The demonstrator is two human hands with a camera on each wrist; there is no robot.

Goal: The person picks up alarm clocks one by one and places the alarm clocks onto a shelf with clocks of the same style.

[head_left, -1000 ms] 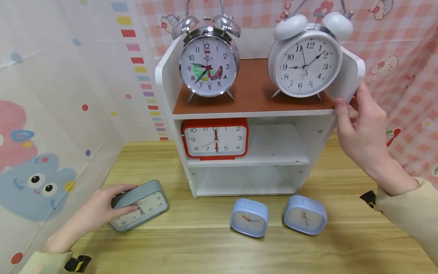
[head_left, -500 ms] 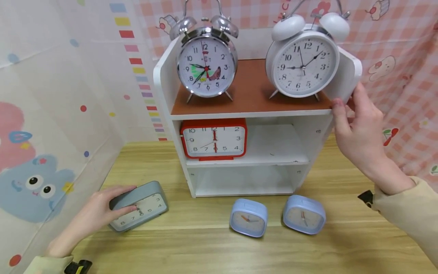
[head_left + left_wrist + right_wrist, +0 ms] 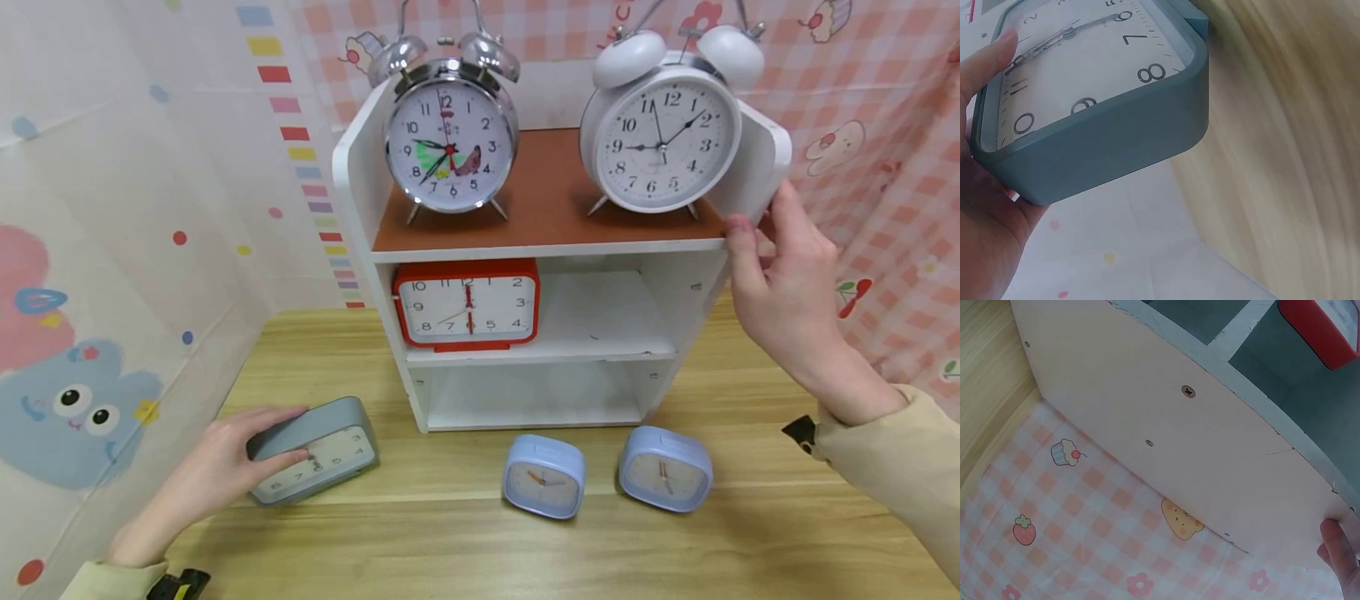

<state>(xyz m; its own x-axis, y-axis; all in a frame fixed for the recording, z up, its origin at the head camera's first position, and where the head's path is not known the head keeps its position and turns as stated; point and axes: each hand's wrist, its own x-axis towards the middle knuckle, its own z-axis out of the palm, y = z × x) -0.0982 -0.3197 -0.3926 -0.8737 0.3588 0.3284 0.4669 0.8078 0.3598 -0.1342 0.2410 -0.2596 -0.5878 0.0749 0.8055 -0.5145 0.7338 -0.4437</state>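
Observation:
My left hand (image 3: 279,435) grips a grey rectangular clock (image 3: 315,450) on the wooden table at the lower left, thumb on its top edge and fingers across its face. The left wrist view shows the grey clock (image 3: 1104,125) tipped up in the palm, one fingertip (image 3: 1005,42) on the glass. My right hand (image 3: 759,213) holds the right side panel of the white shelf (image 3: 759,158), thumb on the front edge and fingers behind it. In the right wrist view a fingertip (image 3: 1341,550) touches that side panel (image 3: 1179,444).
A chrome bell clock (image 3: 450,146) and a white bell clock (image 3: 662,133) stand on the brown top shelf. A red clock (image 3: 467,304) sits left on the middle shelf. Two blue clocks (image 3: 543,477) (image 3: 665,477) stand on the table in front. Patterned walls close in left and behind.
My left hand has nudged the grey clock slightly to the right on the table. The right hand stays on the shelf's side panel.

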